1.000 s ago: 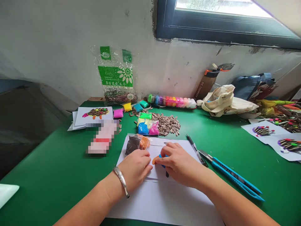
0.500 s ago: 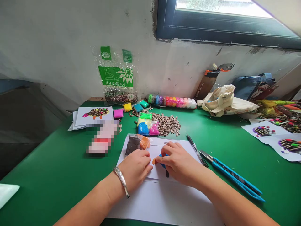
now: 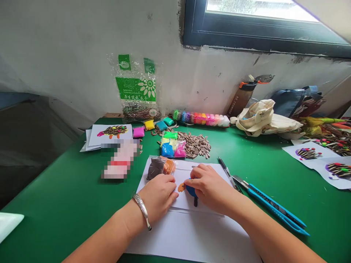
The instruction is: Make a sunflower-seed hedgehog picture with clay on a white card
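Observation:
A small orange clay piece (image 3: 181,187) lies on the white paper (image 3: 175,212), beside a blue clay shape (image 3: 192,190) with a dark strip (image 3: 195,201) below it. My right hand (image 3: 212,186) is closed over the blue shape, and a fingertip touches the orange piece where it meets the blue. Part of the blue shape is hidden under that hand. My left hand (image 3: 158,193) rests on the left of the paper, its fingers curled and pressed together; what lies under them is hidden. Just above it sit packs of black clay (image 3: 155,168) and orange clay (image 3: 169,167).
Beyond the paper are sunflower seeds (image 3: 196,144) and several colored clay packs (image 3: 168,149). To the right lie a pen (image 3: 226,168) and a blue utility knife (image 3: 274,204). A seed bag (image 3: 138,89), bottle (image 3: 241,98) and cloth bag (image 3: 263,118) stand by the wall.
My right hand has shifted slightly right and its fingertip has drawn back, so more of the orange piece and the blue shape shows. My left hand has stayed put.

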Demonstrator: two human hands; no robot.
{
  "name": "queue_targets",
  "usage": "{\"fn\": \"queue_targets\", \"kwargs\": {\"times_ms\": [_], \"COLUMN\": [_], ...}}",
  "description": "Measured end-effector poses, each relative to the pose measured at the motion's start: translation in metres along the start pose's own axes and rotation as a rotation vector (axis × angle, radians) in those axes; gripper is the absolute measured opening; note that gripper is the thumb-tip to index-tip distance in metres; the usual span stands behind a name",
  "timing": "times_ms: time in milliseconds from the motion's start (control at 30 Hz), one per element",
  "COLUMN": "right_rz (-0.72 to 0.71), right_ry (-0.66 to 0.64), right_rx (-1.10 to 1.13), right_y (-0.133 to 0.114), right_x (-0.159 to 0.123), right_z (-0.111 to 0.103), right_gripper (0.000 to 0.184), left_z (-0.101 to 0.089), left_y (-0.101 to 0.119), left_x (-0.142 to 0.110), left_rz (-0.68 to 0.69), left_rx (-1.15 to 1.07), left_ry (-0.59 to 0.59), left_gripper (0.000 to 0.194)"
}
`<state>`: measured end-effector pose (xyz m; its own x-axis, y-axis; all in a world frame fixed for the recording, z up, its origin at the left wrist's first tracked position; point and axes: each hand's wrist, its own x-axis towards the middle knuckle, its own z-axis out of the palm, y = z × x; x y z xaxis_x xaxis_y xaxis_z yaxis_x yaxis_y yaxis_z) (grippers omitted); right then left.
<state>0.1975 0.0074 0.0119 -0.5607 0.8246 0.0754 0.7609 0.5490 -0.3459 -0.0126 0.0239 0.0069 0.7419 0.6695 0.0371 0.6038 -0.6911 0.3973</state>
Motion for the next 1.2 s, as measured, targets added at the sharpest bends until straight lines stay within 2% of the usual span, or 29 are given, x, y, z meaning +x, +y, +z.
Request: {"fn": "queue_targets", "kwargs": {"times_ms": [200,400,667,1000,1200], "right_rz": [-0.023,-0.068,-0.045,-0.077,-0.115], "right_ry": [0.015,-0.023,-0.013,0.025,0.077], "right_rx": [0.011,-0.009,0.016,0.025,0.061], "right_y": [-0.003,-0.005,-0.005,0.001,0.005], "right_x": [-0.002,-0.003,-0.001,0.002,0.011], "right_z": [-0.001,0.004,0.004,0.014,0.023], "right_gripper": [0.036,0.038,0.036,0.024,0.014], "left_z": [-0.001,-0.003,-0.003,-0.002,-0.002], "left_y": [0.001,0.004,0.003,0.002,0.003], "left_x": [0.0,0.0,0.0,0.0,0.002], "left_rz": [0.053,0.02,0.037,0.046,0.007], "left_rx": [0.038,0.052,0.04,0.064,0.04], "left_ry": [0.002,-0.017,-0.011,-0.014,-0.021], "left_gripper": [0.022,0.021,0.021,0.021,0.021]}}
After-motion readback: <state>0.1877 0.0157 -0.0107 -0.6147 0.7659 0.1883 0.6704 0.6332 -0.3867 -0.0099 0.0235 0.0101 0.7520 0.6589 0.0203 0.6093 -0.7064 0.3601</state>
